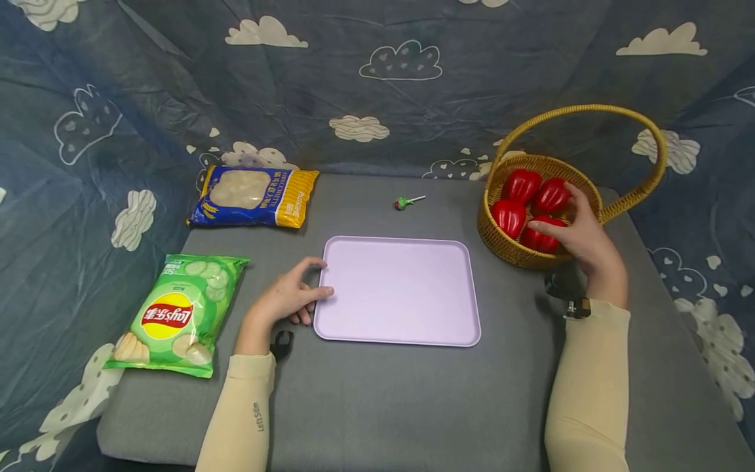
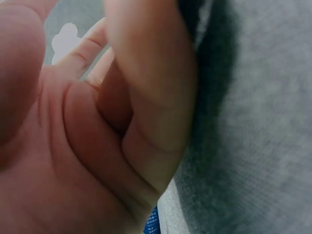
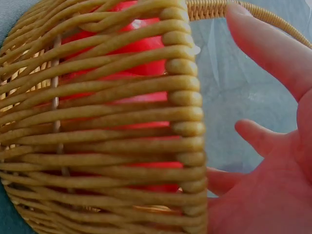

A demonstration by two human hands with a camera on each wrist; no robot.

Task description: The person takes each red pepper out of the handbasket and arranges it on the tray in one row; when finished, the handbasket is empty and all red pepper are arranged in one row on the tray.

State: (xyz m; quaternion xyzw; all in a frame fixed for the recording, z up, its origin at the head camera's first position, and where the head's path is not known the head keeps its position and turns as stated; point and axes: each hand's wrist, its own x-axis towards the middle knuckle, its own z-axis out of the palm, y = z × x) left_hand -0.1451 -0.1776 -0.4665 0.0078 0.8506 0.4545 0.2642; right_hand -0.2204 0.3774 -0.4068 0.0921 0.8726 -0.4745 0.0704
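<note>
At the left edge of a pale purple tray (image 1: 398,292), my left hand (image 1: 286,295) has its thumb and index finger spread apart, their tips overlapping the rim. Its other fingers bend loosely beneath, with nothing in the palm (image 2: 58,161) in the left wrist view. My right hand (image 1: 590,246) reaches over a wicker basket (image 1: 501,246) at the right, thumb and fingers spread around the nearest of several glossy red apple-like fruits (image 1: 542,236). In the right wrist view, the spread right hand (image 3: 273,161) is above the basket's rim (image 3: 187,117), and red shows through the weave.
A green bag of chips (image 1: 171,314) lies left of my left arm. Behind it is a blue and yellow pasta bag (image 1: 253,196). A small green-wrapped lollipop (image 1: 402,204) lies beyond the tray. The basket's tall handle (image 1: 590,110) arches over its back. Cloud-patterned cloth (image 1: 330,85) surrounds the grey table (image 1: 413,406).
</note>
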